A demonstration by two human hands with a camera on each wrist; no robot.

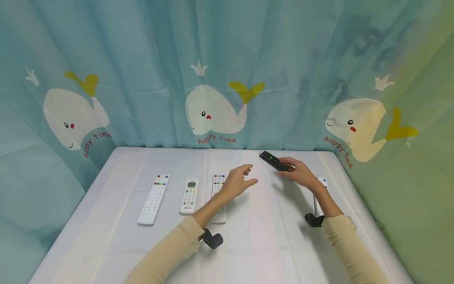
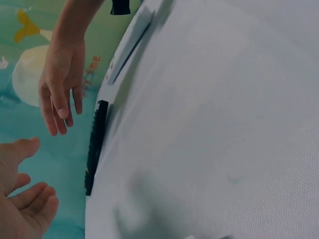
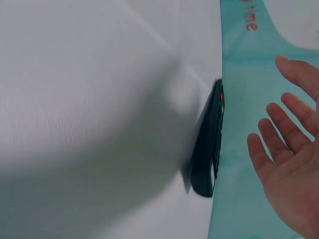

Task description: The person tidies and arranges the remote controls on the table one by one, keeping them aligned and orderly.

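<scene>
Worktop before you: white-covered, creased. On it, from your left: white remote, tilted slightly; short remote with a screen; middle remote, partly hidden; black remote, slanted, near the far edge; right remote, white, partly hidden. All five lie apart.

Remotes number five: one black remote, right of centre in the frame, and four white remotes, three from left to centre and one at right. There are two hands, a left hand and a right hand, two sleeves, two black wrist devices, three printed whales and three crowns across the upper frame, and one bench.
</scene>
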